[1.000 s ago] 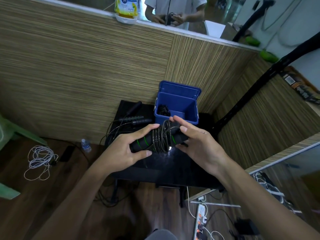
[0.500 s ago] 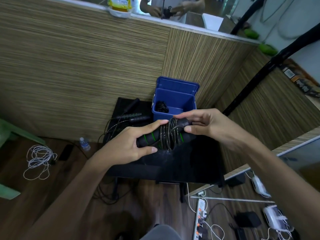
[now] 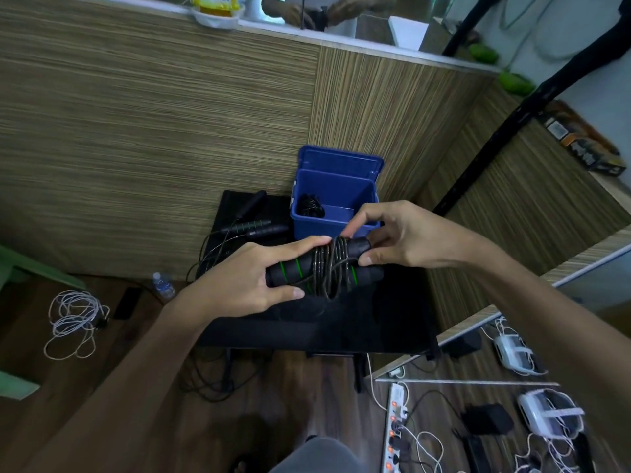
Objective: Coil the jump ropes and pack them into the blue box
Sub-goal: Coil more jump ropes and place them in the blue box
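While the cord is wound around the two paired handles, the jump rope point(image 3: 324, 268) is held at frame centre, above the black table point(image 3: 341, 322) and just in front of the blue box point(image 3: 336, 213). The coiling step is judged nearly complete; the loose end apparently remains to be secured. The next move calls for the bundle to be kept tight and carried to the open box, where a dark coil is already seen at the left. The left hand point(image 3: 246, 285) is curled round the green-striped handle ends, thumb underneath. The right hand point(image 3: 399, 237) is placed over the opposite end, which is pinched between fingertips and thumb. A second rope point(image 3: 252, 228) is left uncoiled on the table, at the box's left.
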